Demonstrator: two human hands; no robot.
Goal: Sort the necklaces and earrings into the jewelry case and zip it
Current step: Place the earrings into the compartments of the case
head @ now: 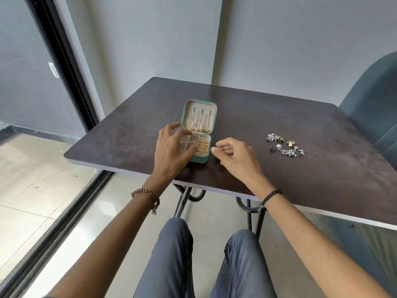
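My left grip (171,147) lies open, fingers spread and straight over the left compartments of the jewelry case (198,158), steadying its tray near the centre of the frame; my right grip (234,155) sits just right of the case with fingers loosely curled, thumb and forefinger close together, and I cannot tell whether anything small is pinched between them. The case stands open on the bench (279,117), its lid tilted back toward the upper part of the frame with the necklaces (198,121) hanging inside it, and some gold pieces (202,147) fill the tray's right-hand slots. The loose earrings (284,146) lie in a cluster well apart, right of centre. I judge the earrings are the step in hand: I should keep the left grip pressing lightly so the case does not slide, reach right, and pinch up one piece at a time by its body, so that hooks do not tangle
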